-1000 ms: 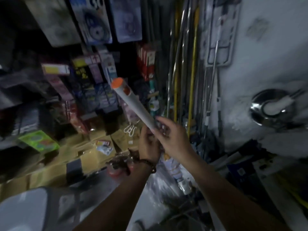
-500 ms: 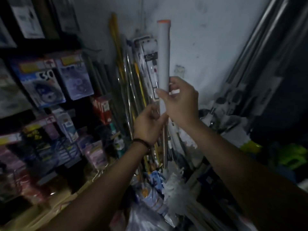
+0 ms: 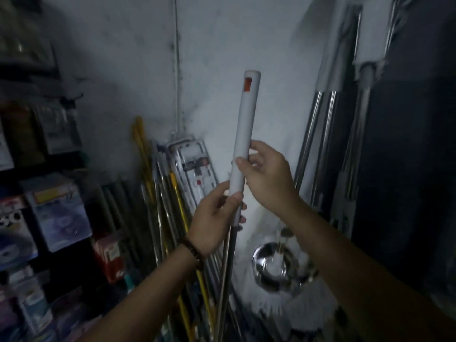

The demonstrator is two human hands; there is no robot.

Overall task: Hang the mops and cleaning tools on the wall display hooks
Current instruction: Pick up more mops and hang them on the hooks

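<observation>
I hold a mop upright in front of the white wall (image 3: 217,45). Its white grip (image 3: 245,124) has an orange mark near the top, and a steel pole (image 3: 225,280) runs down below it. My left hand (image 3: 214,218) grips the bottom of the white grip where the pole begins. My right hand (image 3: 266,174) holds the grip just above, thumb and fingers curled round it. The mop's head is not visible.
Several yellow and steel mop poles (image 3: 162,193) lean in the corner to the left, with a packaged flat mop (image 3: 195,169). Steel-handled mops (image 3: 328,119) hang at the right. A shiny steel mop basket (image 3: 274,265) lies low right. Shelves of packaged goods (image 3: 49,213) fill the left.
The mop handle has gone from tilted left to upright before the wall. My view has turned right and upward, and both hands still hold the handle.
</observation>
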